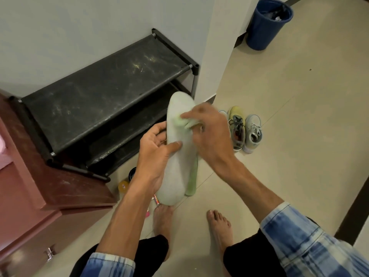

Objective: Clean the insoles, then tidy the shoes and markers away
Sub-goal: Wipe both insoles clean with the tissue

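My left hand (154, 150) grips a pale grey-green insole (179, 166) from its left edge, thumb laid across the face, holding it lengthwise in front of me. A second green insole (192, 180) shows as a strip behind its right edge. My right hand (209, 134) pinches a small pale green cloth (182, 122) and presses it on the insole's upper part. On the floor to the right stand a yellow-green sneaker (237, 126) and a light grey sneaker (253, 134). A pink marker (147, 213) lies by my left foot, mostly hidden.
A dusty black shoe rack (103, 82) stands against the wall at left, beside a reddish-brown cabinet (30, 186). A yellow-capped container (123, 185) and a dark round tin (132, 173) sit on the floor below the rack. A blue bin (267, 25) stands far right.
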